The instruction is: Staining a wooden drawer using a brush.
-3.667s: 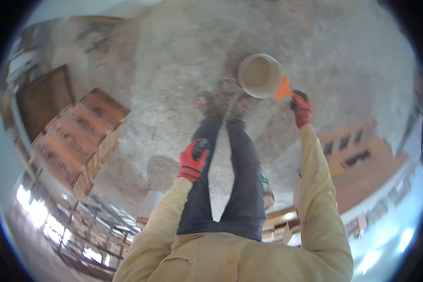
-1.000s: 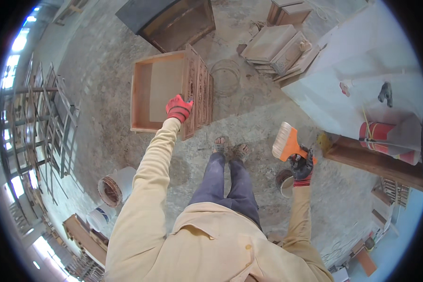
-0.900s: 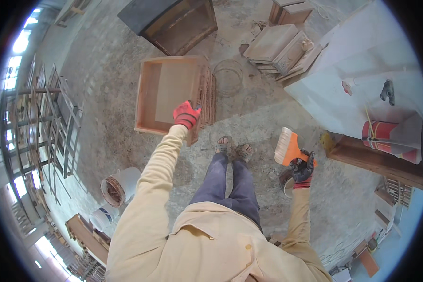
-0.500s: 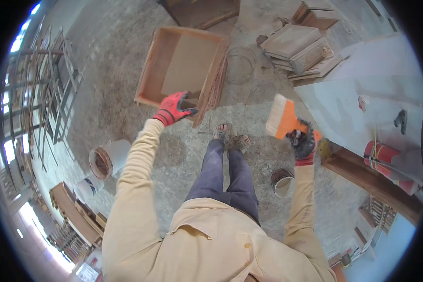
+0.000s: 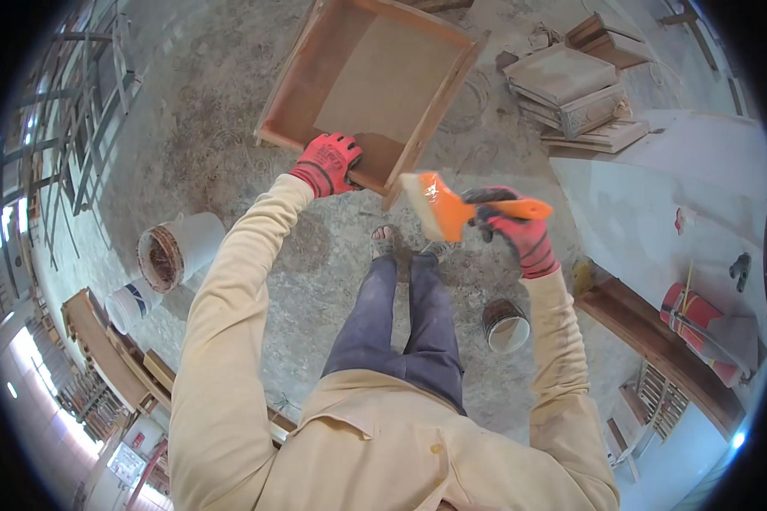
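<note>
A shallow wooden drawer (image 5: 268, 85) with a lighter panel inside is in front of me, tilted toward me. My left hand (image 5: 329, 162), in a red and black work glove, is closed over its near rim. In my right hand (image 5: 507, 223), gloved alike, is a wide flat paintbrush (image 5: 441, 207) with an orange handle and ferrule and pale bristles. My fingers wrap round the handle, and the bristles point left, close to the drawer's near right corner but apart from it.
A small open can (image 5: 507, 328) stands on the floor right of my legs. Two white buckets (image 5: 198, 249) lie or stand at left. Wooden drawer parts (image 5: 562, 81) are stacked at far right, near a pale panel (image 5: 656, 170). A long wooden piece (image 5: 656, 341) and a red container (image 5: 694, 319) are at right.
My left hand has closed on the drawer's near rim. The drawer has shifted up and right in view. My right hand has swung left with the paintbrush, turning it toward the drawer.
</note>
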Demonstrator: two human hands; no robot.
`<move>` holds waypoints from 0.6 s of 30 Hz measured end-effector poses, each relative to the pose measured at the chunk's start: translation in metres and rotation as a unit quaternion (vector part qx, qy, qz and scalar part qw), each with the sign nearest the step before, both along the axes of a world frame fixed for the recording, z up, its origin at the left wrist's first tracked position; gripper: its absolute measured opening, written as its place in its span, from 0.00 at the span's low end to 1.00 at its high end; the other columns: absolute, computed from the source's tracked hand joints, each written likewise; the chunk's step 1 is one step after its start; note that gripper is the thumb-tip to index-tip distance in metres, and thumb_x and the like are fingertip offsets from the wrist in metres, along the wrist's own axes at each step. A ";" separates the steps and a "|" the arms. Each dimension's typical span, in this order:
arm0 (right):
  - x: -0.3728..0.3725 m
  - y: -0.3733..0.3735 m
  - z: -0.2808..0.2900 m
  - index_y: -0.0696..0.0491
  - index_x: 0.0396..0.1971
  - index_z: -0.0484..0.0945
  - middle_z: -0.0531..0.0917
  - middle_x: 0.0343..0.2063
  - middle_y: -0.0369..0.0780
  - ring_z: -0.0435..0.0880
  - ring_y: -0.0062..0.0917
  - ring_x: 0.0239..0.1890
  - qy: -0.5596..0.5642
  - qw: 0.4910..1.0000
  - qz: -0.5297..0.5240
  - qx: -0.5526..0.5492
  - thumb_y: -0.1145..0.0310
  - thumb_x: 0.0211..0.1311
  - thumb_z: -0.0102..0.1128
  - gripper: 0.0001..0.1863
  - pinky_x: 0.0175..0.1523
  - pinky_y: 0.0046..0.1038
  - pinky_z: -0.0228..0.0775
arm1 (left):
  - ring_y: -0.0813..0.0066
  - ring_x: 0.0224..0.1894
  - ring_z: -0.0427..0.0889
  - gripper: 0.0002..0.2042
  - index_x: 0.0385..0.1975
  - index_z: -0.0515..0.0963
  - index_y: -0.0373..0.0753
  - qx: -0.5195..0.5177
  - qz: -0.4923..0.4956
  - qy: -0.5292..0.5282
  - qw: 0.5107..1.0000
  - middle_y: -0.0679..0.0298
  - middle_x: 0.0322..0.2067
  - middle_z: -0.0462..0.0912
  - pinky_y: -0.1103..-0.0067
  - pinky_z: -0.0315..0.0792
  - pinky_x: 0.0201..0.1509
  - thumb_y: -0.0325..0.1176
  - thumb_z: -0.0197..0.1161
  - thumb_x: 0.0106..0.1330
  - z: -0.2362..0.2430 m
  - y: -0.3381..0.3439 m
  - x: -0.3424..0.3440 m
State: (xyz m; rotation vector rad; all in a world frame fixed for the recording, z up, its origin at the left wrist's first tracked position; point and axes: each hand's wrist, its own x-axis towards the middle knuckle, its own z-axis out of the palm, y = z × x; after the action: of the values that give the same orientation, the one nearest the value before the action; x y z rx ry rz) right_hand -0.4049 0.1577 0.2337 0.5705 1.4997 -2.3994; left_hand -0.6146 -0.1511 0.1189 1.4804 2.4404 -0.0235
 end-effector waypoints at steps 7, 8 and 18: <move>-0.035 -0.020 -0.037 0.59 0.40 0.84 0.87 0.37 0.35 0.77 0.15 0.29 0.176 0.957 0.118 0.197 0.83 0.51 0.56 0.16 0.33 0.15 0.66 | 0.61 0.44 0.76 0.23 0.36 0.77 0.46 0.029 -0.018 -0.022 0.999 0.62 0.42 0.77 0.68 0.71 0.48 0.51 0.72 0.43 -0.003 -0.003 -0.005; -0.045 -0.014 -0.034 0.58 0.40 0.84 0.87 0.37 0.35 0.76 0.14 0.29 0.165 0.958 0.118 0.204 0.83 0.51 0.56 0.16 0.33 0.14 0.66 | 0.61 0.44 0.76 0.23 0.36 0.77 0.46 0.034 -0.021 -0.015 0.999 0.62 0.42 0.77 0.68 0.71 0.48 0.51 0.72 0.43 -0.003 -0.004 -0.005; -0.169 0.120 -0.025 0.60 0.39 0.84 0.86 0.35 0.32 0.77 0.15 0.33 0.142 0.961 -0.008 0.236 0.82 0.52 0.60 0.13 0.41 0.16 0.69 | 0.61 0.42 0.76 0.22 0.34 0.76 0.47 0.046 -0.034 -0.045 0.997 0.62 0.40 0.77 0.67 0.71 0.47 0.48 0.73 0.38 0.006 0.003 -0.010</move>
State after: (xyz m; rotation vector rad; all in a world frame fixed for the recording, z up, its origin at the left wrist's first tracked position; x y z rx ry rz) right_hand -0.5742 0.2781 0.2086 0.3315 2.2258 -2.2030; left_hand -0.6242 -0.1480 0.1247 1.5688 2.3484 0.1404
